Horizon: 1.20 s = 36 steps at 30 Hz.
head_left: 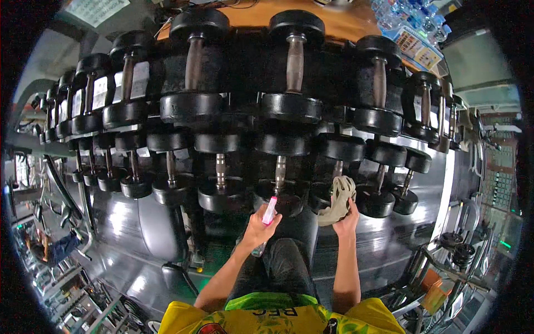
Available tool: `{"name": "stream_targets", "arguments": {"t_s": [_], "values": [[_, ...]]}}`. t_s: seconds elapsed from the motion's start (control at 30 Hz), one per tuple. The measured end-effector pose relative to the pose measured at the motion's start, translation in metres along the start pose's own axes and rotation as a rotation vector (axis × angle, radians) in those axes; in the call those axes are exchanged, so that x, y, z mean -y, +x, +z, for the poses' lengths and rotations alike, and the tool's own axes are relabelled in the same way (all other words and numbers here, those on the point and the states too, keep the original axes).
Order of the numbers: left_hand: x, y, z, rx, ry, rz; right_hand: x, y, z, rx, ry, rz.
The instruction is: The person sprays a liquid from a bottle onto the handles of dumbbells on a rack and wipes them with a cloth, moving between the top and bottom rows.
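Note:
My left hand (259,227) is closed around a spray bottle (270,212) with a white and pink head, its nozzle pointing toward the dumbbells. The bottle's body is mostly hidden below the hand. A crumpled beige cloth (338,207) hangs from my right hand (348,219), fingers gripping its right side. Straight beyond the spray head stands a lower-rack dumbbell (280,170) with a bright metal handle. Behind the cloth, another dumbbell (340,149) is partly covered.
Large black dumbbells (295,64) fill the upper rack row. Water bottles (414,22) and a printed box (416,50) sit on the wooden surface (256,16) behind. A padded bench (161,225) is at left. Gym machines stand on both sides; a person (55,247) is far left.

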State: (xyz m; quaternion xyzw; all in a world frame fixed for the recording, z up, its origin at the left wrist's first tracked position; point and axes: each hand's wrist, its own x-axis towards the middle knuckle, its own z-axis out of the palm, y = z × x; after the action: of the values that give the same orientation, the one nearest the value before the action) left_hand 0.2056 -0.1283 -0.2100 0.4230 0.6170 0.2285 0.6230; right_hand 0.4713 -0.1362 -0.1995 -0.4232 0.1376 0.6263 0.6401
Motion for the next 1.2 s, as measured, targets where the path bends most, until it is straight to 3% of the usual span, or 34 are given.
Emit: {"name": "stream_targets", "arguments": {"t_s": [0.13,0.17,0.2,0.27,0.33,0.37,0.4,0.43,0.47,0.53,0.67,0.73,0.77,0.8,0.87,0.9,0.93,1.0,1.07,1.13,1.17,1.2], "values": [[-0.019,-0.002,0.006,-0.075,0.094,0.096,-0.001,0.026,-0.002,0.013,-0.141,0.018],[-0.023,-0.002,0.007,-0.09,0.107,0.09,-0.008,0.05,-0.042,0.057,-0.518,-0.132],[-0.024,-0.002,0.009,-0.105,0.123,0.081,-0.013,0.038,0.013,-0.034,-0.257,-0.06],[-0.022,-0.002,0.012,-0.124,0.081,0.098,-0.028,0.061,0.011,0.072,-0.666,-0.129],[-0.019,-0.004,0.015,-0.139,0.035,0.114,-0.06,0.094,-0.006,0.163,-1.304,-0.543],[-0.019,-0.005,0.016,-0.137,0.008,0.085,-0.069,0.078,0.032,0.116,-1.573,-0.539],[-0.019,-0.006,0.016,-0.134,-0.019,0.056,-0.088,0.099,0.015,0.161,-1.86,-0.608],[-0.017,-0.008,0.017,-0.133,-0.019,0.056,-0.104,0.095,0.029,0.188,-1.612,-0.719],[-0.013,-0.009,0.018,-0.118,-0.049,0.03,-0.121,0.1,0.023,0.153,-1.7,-0.809],[-0.008,-0.01,0.016,-0.102,-0.079,0.006,-0.129,0.1,0.02,0.453,-1.95,-0.69],[0.006,-0.018,0.012,-0.035,-0.096,0.019,-0.117,0.09,0.045,0.509,-2.03,-0.644],[0.006,-0.019,0.01,-0.063,-0.182,-0.037,-0.096,0.083,0.043,0.78,-2.005,-0.592],[0.002,-0.021,0.008,-0.046,-0.218,-0.051,-0.086,0.077,0.044,0.855,-2.181,-0.327],[0.003,-0.022,0.005,-0.04,-0.216,-0.048,-0.081,0.08,0.037,0.848,-2.181,-0.331],[0.005,-0.023,0.001,-0.046,-0.218,0.032,-0.079,0.09,0.024,0.825,-2.083,-0.151],[-0.002,-0.026,-0.002,-0.029,-0.266,0.03,-0.062,0.08,0.071,0.8,-2.135,0.037],[-0.006,-0.028,-0.005,-0.033,-0.263,0.029,-0.057,0.079,0.088,0.69,-2.105,0.056],[-0.011,-0.032,-0.012,-0.046,-0.227,0.009,-0.064,0.09,0.088,0.68,-1.881,-0.385],[-0.004,-0.033,-0.015,-0.079,-0.279,0.017,-0.08,0.091,0.098,0.584,-1.842,-0.371],[0.0,-0.037,-0.017,-0.103,-0.333,0.023,-0.102,0.089,0.105,0.697,-1.983,-0.426],[-0.002,-0.037,-0.019,-0.104,-0.318,0.053,-0.124,0.099,0.094,0.774,-1.922,-0.564],[-0.002,-0.038,-0.021,-0.108,-0.303,0.084,-0.135,0.093,0.104,0.745,-2.037,-0.343]]}}
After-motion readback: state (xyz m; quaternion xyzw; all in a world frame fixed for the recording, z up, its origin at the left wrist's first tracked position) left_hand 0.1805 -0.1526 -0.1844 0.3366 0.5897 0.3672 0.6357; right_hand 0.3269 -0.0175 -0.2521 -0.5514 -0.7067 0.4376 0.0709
